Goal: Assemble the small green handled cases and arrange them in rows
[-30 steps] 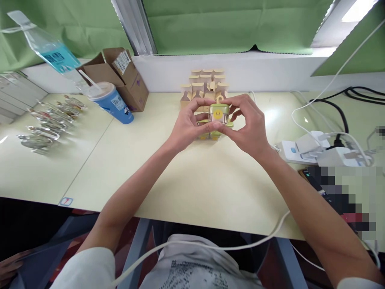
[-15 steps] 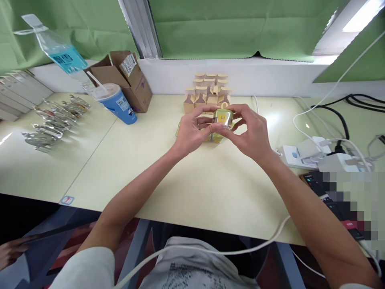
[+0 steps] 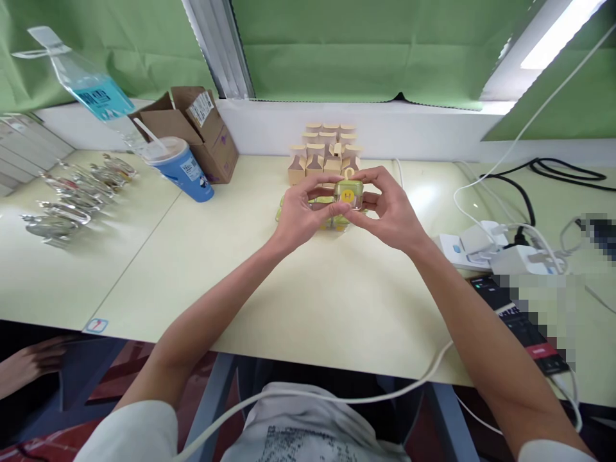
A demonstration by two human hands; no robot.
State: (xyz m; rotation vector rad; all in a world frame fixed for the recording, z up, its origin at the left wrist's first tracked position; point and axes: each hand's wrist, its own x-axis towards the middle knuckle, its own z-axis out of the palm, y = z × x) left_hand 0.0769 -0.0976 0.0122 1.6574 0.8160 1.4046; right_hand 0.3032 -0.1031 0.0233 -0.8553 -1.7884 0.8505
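Between my two hands is a small clear box with a green lid, a pale ring on top and a round yellow sticker on its front. My left hand grips its left side between thumb and fingers. The fingers of my right hand close on its right side and upper edge. Just behind and below, several similar green-lidded boxes lie on the table, partly hidden by my hands. Farther back stand several open cream cartons in rows.
To the left are a blue cup, a tilted water bottle, a brown cardboard box and several shiny wrapped packets. Chargers, cables and phones lie at right. A white cable crosses before my body. Another person's hand shows lower left.
The whole view has shifted a little, so most things sit slightly farther left. Both hands keep hold of the small box, which is slightly turned, with its sticker facing me more squarely.
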